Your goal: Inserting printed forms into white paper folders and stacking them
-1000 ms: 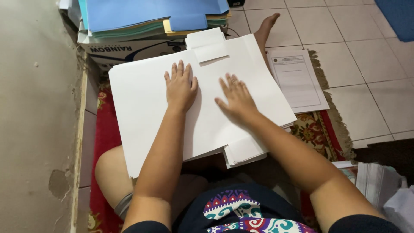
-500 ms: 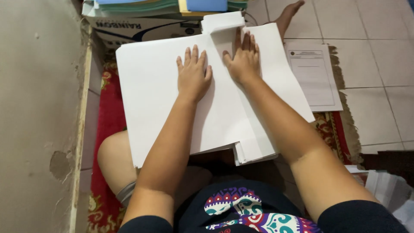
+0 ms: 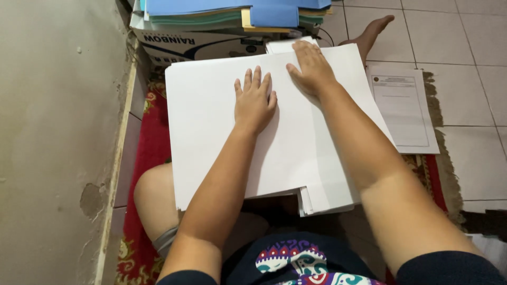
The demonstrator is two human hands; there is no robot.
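White sheets in a big stack of paper (image 3: pixel 211 132) lie across the seated person's lap beside a red rug (image 3: pixel 150 142), pinned flat by the left hand (image 3: pixel 255 100), fingers spread and gripping nothing, while the right hand (image 3: pixel 312 67) presses open-palmed on its far edge.

Both forearms reach forward, roughly parallel. The left hand (image 3: pixel 254 101) lies flat, palm down, fingers slightly spread. The right hand (image 3: pixel 311 68) also presses palm down, its fingertips seemingly curling forward.
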